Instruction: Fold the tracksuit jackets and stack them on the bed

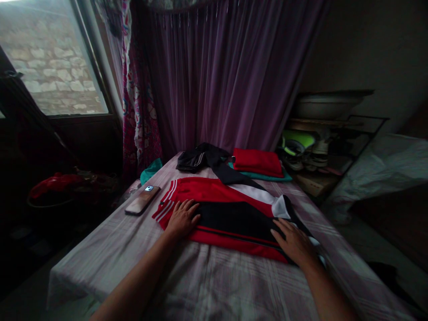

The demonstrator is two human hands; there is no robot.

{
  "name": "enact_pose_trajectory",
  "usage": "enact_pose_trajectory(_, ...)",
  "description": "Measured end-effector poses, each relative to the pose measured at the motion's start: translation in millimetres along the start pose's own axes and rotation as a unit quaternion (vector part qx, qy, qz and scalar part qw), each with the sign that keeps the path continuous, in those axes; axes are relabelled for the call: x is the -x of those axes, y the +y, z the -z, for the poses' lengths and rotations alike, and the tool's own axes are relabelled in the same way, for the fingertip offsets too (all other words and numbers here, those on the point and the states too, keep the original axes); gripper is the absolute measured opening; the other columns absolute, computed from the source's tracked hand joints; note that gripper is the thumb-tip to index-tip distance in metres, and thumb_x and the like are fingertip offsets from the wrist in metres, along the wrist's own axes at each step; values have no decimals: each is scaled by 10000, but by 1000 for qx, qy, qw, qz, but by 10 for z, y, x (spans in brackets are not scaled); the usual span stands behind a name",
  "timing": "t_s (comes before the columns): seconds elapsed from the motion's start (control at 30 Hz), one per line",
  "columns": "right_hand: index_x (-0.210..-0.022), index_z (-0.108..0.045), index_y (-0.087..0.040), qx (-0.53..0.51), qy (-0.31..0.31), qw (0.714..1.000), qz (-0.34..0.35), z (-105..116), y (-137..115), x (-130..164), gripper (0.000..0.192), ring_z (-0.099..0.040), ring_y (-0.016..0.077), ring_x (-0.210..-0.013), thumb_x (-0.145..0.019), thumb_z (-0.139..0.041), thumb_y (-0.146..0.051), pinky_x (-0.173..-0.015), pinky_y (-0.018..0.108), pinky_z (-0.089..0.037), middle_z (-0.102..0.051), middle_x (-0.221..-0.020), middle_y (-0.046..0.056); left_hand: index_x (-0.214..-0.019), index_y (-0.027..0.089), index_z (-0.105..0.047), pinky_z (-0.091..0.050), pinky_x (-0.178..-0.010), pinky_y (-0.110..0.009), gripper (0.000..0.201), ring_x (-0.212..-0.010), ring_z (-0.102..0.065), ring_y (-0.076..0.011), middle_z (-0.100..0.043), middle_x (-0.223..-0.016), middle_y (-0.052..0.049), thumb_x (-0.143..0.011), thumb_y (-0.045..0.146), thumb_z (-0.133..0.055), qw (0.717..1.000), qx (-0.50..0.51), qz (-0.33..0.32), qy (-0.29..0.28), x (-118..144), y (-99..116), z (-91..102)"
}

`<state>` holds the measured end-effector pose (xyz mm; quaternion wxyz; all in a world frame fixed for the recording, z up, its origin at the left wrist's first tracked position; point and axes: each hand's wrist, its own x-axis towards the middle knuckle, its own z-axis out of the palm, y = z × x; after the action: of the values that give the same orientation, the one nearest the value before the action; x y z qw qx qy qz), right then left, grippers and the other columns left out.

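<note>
Head view: left hand [182, 217] flat, fingers spread, pressing on the red jacket [217, 209] at its left end. Right hand [294, 243] also flat and open on the jacket's right end, near the white collar. Jacket lies partly folded mid-bed [200, 285]. Phone [142, 200] just left of it. Black garment [207, 160] and folded red stack [257, 161] sit behind.

The red jacket [214, 209], with black and white panels and white-striped cuffs, lies folded flat on the bed [133, 258], just right of the phone [142, 200].
</note>
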<state>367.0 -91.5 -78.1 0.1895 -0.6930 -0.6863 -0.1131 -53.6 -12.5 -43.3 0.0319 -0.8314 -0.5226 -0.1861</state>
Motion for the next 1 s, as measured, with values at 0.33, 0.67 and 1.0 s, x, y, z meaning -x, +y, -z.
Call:
enact_pose_trajectory(0.33, -1242, -665, -207, 5, -8, 1000, -1, 12, -7, -2, 460, -588, 279, -1239, -922, -409, -416, -995, 452, -482, -644, -1341, 119, -1411, 306, -543, -255, -1194, -538, 497, -1385, -447, -283, -531, -1486, -58, -975, 512, -421, 1000, -2, 3, -9, -6, 4, 23)
enact_pose_trajectory(0.67, -1225, -677, -228, -1, -8, 1000, -1, 5, 5, -11, 436, -593, 286, -1231, -909, -432, -401, -988, 460, -491, -652, -1332, 108, -1413, 311, -544, -262, -1192, -538, 497, -1377, -455, -287, -531, -1486, -55, -971, 508, -433, 1000, -2, -1, -1, -5, -19, -12)
enact_pose_trajectory(1.0, -1257, -662, -190, 9, -10, 1000, 8, 11, -2, -7, 475, -594, 292, -1231, -922, -411, -415, -980, 458, -498, -646, -1336, 132, -1419, 289, -534, -260, -1189, -542, 500, -1394, -443, -277, -520, -1497, -71, -983, 498, -406, 1000, 1, -2, -15, 2, 12, 45)
